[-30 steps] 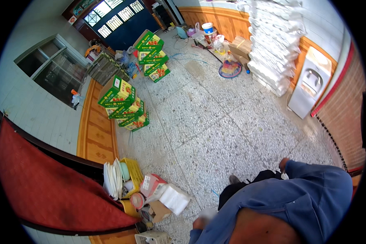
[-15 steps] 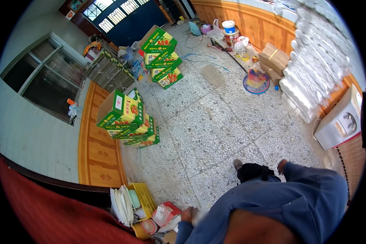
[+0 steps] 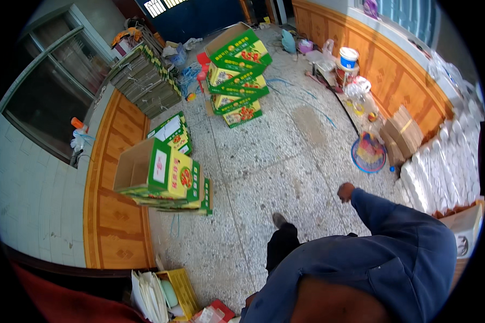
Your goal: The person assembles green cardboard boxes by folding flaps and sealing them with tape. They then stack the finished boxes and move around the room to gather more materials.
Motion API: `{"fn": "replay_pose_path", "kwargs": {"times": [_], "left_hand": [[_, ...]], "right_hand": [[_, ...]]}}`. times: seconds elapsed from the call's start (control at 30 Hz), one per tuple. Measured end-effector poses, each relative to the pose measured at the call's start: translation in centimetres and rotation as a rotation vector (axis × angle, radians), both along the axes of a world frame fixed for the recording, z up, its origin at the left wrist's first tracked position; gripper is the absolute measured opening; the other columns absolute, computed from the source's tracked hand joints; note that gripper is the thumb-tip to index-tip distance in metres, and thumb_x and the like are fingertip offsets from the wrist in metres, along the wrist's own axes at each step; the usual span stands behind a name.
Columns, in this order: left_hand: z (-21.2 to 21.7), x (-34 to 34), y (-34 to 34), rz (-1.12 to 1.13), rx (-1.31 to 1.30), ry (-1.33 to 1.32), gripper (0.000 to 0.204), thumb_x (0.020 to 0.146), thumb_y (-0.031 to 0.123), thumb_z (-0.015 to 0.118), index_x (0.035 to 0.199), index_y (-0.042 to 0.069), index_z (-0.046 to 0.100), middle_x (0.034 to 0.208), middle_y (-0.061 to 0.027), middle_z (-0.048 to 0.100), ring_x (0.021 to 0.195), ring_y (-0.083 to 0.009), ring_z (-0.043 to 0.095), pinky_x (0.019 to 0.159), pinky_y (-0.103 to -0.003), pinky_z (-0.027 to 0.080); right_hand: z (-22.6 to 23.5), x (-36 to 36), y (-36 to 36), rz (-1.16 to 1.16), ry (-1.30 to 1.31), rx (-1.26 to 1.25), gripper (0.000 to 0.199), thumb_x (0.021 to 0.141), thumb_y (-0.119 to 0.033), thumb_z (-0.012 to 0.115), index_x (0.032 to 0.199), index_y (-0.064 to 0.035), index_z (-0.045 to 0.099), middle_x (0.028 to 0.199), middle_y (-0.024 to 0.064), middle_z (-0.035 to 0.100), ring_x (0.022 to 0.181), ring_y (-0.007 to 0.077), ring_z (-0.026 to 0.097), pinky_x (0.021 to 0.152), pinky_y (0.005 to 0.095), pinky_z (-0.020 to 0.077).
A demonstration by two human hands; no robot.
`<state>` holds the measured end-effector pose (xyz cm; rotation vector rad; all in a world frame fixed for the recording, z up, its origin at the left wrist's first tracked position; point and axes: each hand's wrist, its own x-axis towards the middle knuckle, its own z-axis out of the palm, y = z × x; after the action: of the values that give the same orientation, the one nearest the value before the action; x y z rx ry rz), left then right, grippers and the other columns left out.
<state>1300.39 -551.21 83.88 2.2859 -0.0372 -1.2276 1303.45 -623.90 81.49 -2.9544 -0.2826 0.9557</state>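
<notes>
My right hand (image 3: pixel 346 192) hangs out ahead of me over the speckled floor, its fingers curled in and nothing visible in them. Of my left hand (image 3: pixel 249 299) only a sliver shows past the blue sleeve, low in the picture; its fingers are hidden. Neither hand touches any of the boxes. Ahead on the left stand stacked green-and-yellow cardboard boxes (image 3: pixel 183 175), the top one with its flaps up. A taller, uneven stack of similar boxes (image 3: pixel 241 81) rises farther off.
Flattened cardboard bundles (image 3: pixel 140 81) lean by the left wall. A yellow plastic basket (image 3: pixel 180 288) sits at lower left. Along the right stand a white-and-blue bucket (image 3: pixel 348 58), a round colourful net (image 3: pixel 368 153), brown cardboard (image 3: pixel 403 133) and white wrapped rolls (image 3: pixel 436 167).
I have stepped forward, so both box stacks look nearer. My right hand has swung forward and left in the picture. My left hand has slipped mostly behind the sleeve.
</notes>
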Motion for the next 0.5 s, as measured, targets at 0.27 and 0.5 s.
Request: {"fn": "replay_pose_path", "kwargs": {"times": [0.27,0.5], "left_hand": [[7.6,34.8,-18.8,0.458,-0.654,0.025,0.024,0.088,0.016,0.058,0.100,-0.004,0.063,0.095,-0.0211,0.068,0.082,-0.0324,0.068,0.073,-0.039,0.054],[17.5,62.8,-31.6,0.650,-0.579,-0.009,0.029,0.093,0.023,0.056,0.103,-0.002,0.064,0.093,-0.0128,0.071,0.077,-0.0205,0.069,0.064,-0.031,0.050]], "right_hand": [[-3.5,6.9,-11.7,-0.744,0.364,0.281,0.027,0.074,-0.039,0.071,0.084,-0.0139,0.074,0.088,0.0089,0.072,0.083,0.0305,0.068,0.068,0.0449,0.0529],[3.1,38.4,-11.7,-0.355,0.314,0.097,0.022,0.084,-0.018,0.056,0.081,-0.0008,0.070,0.081,0.0165,0.072,0.069,0.0294,0.071,0.056,0.0435,0.0541]]}}
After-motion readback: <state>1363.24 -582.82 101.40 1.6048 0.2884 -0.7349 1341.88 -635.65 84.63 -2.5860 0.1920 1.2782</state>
